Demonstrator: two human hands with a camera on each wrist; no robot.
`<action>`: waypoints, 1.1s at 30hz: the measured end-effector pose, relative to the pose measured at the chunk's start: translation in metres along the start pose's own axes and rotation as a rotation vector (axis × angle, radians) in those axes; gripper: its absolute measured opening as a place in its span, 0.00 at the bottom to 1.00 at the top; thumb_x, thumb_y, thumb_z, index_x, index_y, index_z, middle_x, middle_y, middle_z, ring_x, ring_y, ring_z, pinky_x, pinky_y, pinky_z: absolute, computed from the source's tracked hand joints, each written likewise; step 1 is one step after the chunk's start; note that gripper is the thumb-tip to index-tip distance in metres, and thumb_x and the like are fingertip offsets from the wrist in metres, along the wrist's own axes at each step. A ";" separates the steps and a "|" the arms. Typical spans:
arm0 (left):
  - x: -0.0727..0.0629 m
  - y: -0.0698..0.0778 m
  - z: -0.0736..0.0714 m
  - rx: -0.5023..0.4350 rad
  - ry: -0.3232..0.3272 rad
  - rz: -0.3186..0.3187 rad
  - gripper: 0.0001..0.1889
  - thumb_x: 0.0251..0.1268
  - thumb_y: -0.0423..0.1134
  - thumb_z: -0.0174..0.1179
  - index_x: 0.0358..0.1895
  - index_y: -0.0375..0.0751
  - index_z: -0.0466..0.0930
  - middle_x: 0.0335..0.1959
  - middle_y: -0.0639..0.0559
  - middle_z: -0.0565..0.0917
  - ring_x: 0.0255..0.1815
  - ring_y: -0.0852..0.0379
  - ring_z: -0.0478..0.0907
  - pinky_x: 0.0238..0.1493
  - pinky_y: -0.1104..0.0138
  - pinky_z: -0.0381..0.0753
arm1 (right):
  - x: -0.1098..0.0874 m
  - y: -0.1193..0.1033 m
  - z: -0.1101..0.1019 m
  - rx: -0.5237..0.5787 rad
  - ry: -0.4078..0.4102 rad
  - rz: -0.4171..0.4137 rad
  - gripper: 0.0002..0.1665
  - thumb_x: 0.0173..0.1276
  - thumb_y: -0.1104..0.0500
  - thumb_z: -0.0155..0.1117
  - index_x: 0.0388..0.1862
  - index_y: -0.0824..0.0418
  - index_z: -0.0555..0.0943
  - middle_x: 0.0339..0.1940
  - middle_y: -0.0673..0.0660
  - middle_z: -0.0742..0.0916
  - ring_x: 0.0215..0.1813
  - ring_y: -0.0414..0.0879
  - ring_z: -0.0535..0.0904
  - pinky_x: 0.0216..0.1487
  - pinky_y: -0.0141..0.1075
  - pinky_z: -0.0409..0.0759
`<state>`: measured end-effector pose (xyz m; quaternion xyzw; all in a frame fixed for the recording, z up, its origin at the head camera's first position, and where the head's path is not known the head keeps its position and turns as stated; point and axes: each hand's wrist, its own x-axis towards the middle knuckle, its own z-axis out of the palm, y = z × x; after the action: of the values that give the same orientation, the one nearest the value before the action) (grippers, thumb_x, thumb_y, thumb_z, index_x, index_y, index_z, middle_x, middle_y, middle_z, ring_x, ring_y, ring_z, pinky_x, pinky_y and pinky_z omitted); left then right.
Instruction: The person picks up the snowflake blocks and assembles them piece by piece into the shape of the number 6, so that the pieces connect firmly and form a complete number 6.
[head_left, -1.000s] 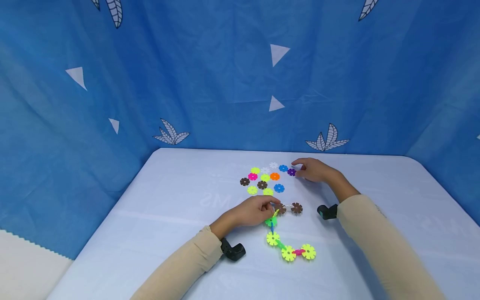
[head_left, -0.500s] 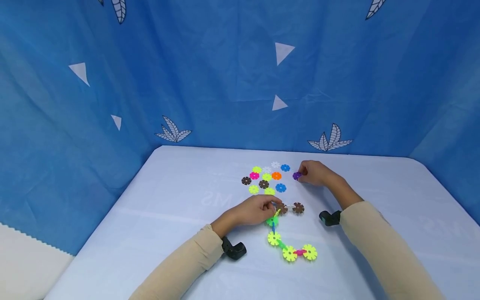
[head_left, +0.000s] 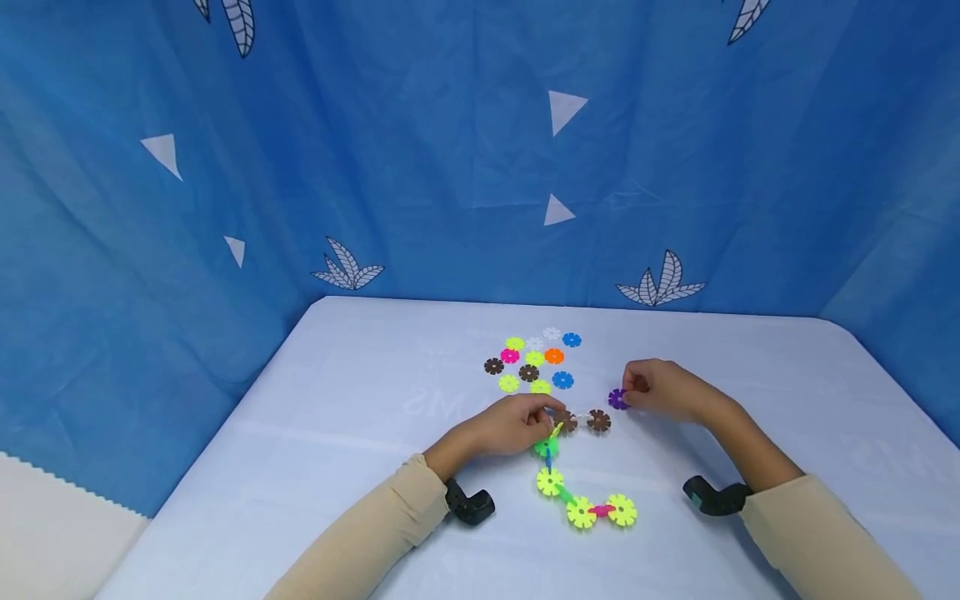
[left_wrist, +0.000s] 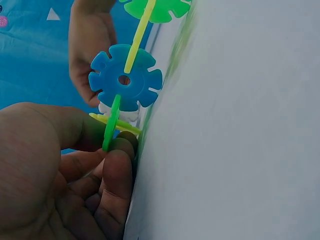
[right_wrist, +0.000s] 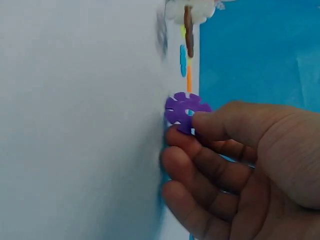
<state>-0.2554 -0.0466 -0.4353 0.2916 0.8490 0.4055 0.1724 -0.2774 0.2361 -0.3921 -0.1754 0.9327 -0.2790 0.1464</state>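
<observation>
Between the thumb and fingers of my right hand (head_left: 671, 390) is a purple notched disc (right_wrist: 186, 111), pinched by its edge. My left hand (head_left: 512, 423) grips the chain of interlocked notched discs near its bend, around a green disc (left_wrist: 112, 125) and a yellow disc (left_wrist: 131, 128) seen edge-on in the left wrist view. A blue disc (left_wrist: 142, 82) joins on just beyond. From the bend, brown discs (head_left: 598, 420) with a white one between them extend right, toward the purple disc. Yellow discs (head_left: 581, 512), with a pink link (head_left: 601, 510), curve toward the front.
Behind the left hand, several loose discs lie spread on the white table (head_left: 360, 392), among them an orange disc (head_left: 554, 356) and a blue disc (head_left: 562, 380). A blue curtain (head_left: 450, 167) hangs at the back. Black wrist cameras (head_left: 471, 505) stick out below both forearms.
My right hand has pinched the purple disc from beside the loose pile and carried it toward the front right, near the brown discs. My left hand keeps its grip in the same place.
</observation>
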 end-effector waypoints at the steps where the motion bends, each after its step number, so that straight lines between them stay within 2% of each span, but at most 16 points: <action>1: 0.000 0.000 0.000 0.001 0.001 0.000 0.17 0.76 0.34 0.55 0.64 0.45 0.80 0.32 0.58 0.77 0.28 0.62 0.69 0.33 0.71 0.71 | -0.005 0.000 0.002 0.006 -0.011 -0.001 0.06 0.67 0.65 0.69 0.34 0.59 0.78 0.28 0.52 0.80 0.33 0.48 0.74 0.33 0.38 0.76; 6: 0.000 0.001 0.000 0.011 0.007 -0.008 0.17 0.75 0.34 0.55 0.63 0.45 0.80 0.32 0.58 0.77 0.29 0.61 0.70 0.34 0.71 0.71 | -0.021 -0.007 0.011 0.010 -0.040 -0.007 0.11 0.63 0.66 0.73 0.32 0.57 0.77 0.28 0.51 0.80 0.34 0.48 0.75 0.34 0.38 0.78; 12: 0.000 0.001 0.000 0.006 0.000 -0.007 0.19 0.75 0.34 0.55 0.65 0.45 0.78 0.33 0.58 0.78 0.29 0.61 0.71 0.34 0.71 0.72 | -0.031 -0.014 0.020 -0.015 -0.002 -0.019 0.12 0.63 0.66 0.73 0.32 0.56 0.77 0.27 0.50 0.80 0.31 0.46 0.73 0.29 0.36 0.76; 18: 0.000 0.002 0.000 0.041 -0.019 0.016 0.22 0.76 0.34 0.54 0.70 0.47 0.75 0.33 0.58 0.78 0.29 0.62 0.70 0.32 0.71 0.70 | -0.032 -0.018 0.025 -0.024 0.034 -0.036 0.11 0.63 0.67 0.71 0.30 0.56 0.77 0.26 0.49 0.80 0.31 0.46 0.74 0.28 0.36 0.75; 26: 0.001 0.003 0.000 0.067 -0.022 0.014 0.21 0.75 0.34 0.53 0.67 0.52 0.79 0.34 0.59 0.78 0.31 0.62 0.71 0.33 0.71 0.70 | -0.031 -0.022 0.028 -0.018 0.064 -0.047 0.10 0.65 0.66 0.72 0.31 0.56 0.78 0.25 0.48 0.81 0.30 0.46 0.74 0.28 0.34 0.76; 30: 0.001 0.002 0.000 0.075 -0.019 -0.012 0.21 0.75 0.36 0.54 0.66 0.56 0.80 0.38 0.62 0.80 0.37 0.62 0.73 0.37 0.69 0.74 | -0.030 -0.026 0.032 -0.009 0.072 -0.059 0.11 0.64 0.65 0.73 0.31 0.56 0.78 0.24 0.48 0.80 0.30 0.45 0.74 0.28 0.33 0.75; 33: 0.001 0.002 0.001 0.078 -0.024 -0.030 0.20 0.76 0.38 0.54 0.67 0.57 0.79 0.48 0.64 0.82 0.44 0.64 0.75 0.45 0.68 0.76 | -0.029 -0.028 0.036 -0.026 0.086 -0.066 0.12 0.63 0.65 0.74 0.30 0.55 0.78 0.23 0.47 0.80 0.29 0.44 0.74 0.28 0.33 0.75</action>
<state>-0.2553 -0.0443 -0.4340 0.2903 0.8662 0.3661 0.1771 -0.2315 0.2091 -0.4001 -0.1959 0.9354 -0.2788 0.0945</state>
